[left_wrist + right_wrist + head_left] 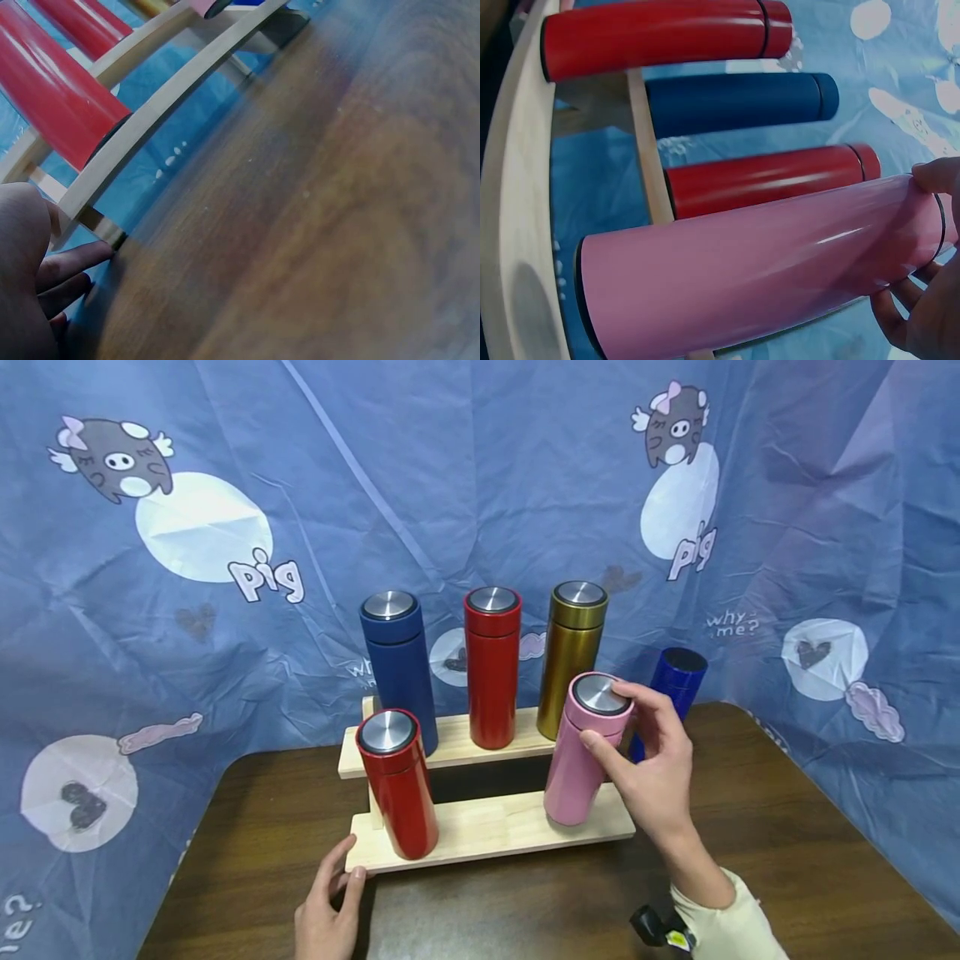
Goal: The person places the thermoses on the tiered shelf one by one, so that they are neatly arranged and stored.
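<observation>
My right hand (660, 772) grips a pink thermos bottle (757, 274) around its lid end, with the thumb on one side and fingers on the other. In the right wrist view a gap shows between the bottle's base and the lower shelf of a two-tier wooden rack (491, 828). My left hand (330, 902) holds the left end of that lower shelf, thumb at the front corner; some of its fingers (75, 266) show by the rack's foot. Near it, a red thermos bottle (401, 802) stands on the lower shelf.
On the upper shelf stand a dark blue bottle (401, 677), another red bottle (492, 672) and a gold bottle (572, 660). A shiny blue bottle (678, 685), its top dark, is behind my right hand. Blue printed cloth (465, 468) hangs behind the brown table (277, 810).
</observation>
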### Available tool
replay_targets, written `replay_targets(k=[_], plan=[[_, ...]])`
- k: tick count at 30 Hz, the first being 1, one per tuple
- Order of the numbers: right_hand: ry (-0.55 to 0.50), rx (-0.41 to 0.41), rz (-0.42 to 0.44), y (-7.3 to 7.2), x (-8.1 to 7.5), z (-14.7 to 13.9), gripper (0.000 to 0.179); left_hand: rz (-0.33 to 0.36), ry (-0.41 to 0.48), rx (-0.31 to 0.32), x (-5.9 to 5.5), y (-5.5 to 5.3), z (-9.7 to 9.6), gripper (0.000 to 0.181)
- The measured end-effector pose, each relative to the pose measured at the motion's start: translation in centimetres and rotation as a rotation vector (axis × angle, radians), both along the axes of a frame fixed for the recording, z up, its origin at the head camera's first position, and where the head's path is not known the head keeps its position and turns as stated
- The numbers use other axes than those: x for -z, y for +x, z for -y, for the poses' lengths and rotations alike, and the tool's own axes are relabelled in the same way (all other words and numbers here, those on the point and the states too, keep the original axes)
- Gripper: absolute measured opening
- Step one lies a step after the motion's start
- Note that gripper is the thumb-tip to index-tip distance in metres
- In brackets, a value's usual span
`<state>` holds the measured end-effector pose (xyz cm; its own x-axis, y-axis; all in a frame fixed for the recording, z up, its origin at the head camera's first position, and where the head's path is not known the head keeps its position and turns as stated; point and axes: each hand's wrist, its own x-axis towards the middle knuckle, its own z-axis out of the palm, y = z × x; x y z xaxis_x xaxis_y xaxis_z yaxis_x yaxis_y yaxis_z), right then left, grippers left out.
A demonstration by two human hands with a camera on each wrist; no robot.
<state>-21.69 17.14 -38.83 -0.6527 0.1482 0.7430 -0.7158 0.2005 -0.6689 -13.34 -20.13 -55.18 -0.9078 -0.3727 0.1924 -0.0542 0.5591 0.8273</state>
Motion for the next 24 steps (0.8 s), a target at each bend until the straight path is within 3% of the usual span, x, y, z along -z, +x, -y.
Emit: replay_targets(k=[10, 24], plan=[[0.0, -0.076, -0.002, 0.1, 0.7, 1.9, 0.066, -0.004, -0.013, -0.009, -0.2, 0.0, -0.2, 0.045], [0.099, -0.148, 0.047, 0.0, 1.2, 4.5, 0.064, -0.008, -0.023, -0.014, -0.3, 0.0, -0.2, 0.045]])
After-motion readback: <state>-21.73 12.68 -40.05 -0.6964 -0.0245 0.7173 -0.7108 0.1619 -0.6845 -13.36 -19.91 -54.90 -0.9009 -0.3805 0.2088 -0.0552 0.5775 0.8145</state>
